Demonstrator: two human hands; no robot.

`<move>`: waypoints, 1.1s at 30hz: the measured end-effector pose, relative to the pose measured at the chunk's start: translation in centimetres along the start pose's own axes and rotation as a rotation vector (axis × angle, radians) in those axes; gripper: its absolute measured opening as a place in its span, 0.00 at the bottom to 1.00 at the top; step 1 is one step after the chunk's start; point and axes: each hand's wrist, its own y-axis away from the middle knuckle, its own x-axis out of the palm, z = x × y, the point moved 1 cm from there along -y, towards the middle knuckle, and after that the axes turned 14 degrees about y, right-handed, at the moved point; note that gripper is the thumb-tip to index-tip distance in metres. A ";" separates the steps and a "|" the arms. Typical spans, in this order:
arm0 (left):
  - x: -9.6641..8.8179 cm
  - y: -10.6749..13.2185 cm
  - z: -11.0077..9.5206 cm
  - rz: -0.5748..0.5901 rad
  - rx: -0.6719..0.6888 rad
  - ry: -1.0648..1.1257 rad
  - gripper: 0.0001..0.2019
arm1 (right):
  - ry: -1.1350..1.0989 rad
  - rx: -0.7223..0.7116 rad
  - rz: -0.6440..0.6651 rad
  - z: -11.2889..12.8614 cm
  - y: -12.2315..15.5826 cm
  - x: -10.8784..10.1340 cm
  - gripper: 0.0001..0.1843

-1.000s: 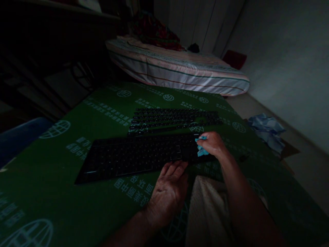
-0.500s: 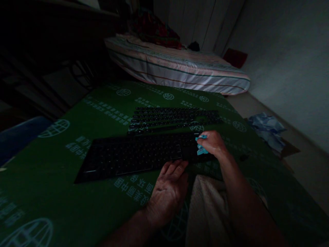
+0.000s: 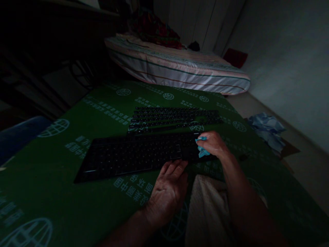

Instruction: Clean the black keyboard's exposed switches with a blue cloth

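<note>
A black keyboard lies across a green printed sheet. My right hand is closed around a small light-blue cloth and presses it on the keyboard's right end. My left hand rests flat with fingers stretched out, its fingertips touching the keyboard's near edge. Behind the keyboard, rows of loose black keys are laid out on the sheet.
A striped mattress with dark red bedding lies on the floor beyond the sheet. Crumpled blue-white material sits at the right by the wall. A pale cloth covers my lap. The room is dim, and dark furniture stands at the left.
My right hand with the blue cloth has shifted only slightly on the keyboard's right end. The left hand has stayed where it was.
</note>
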 end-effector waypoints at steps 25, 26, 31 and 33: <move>0.0 0.1 0.2 0.019 -0.020 0.033 0.09 | 0.036 -0.074 0.022 -0.2 0.1 -0.1 0.13; 0.0 0.1 0.1 0.022 -0.020 0.036 0.09 | 0.059 -0.068 0.015 -0.2 0.1 -0.1 0.13; -0.3 -0.1 -0.2 0.011 -0.025 0.042 0.09 | 0.087 -0.043 0.000 -0.3 -0.1 0.0 0.12; -0.4 -0.1 -0.2 0.005 -0.021 0.037 0.09 | 0.061 -0.032 0.006 -0.4 -0.1 -0.1 0.11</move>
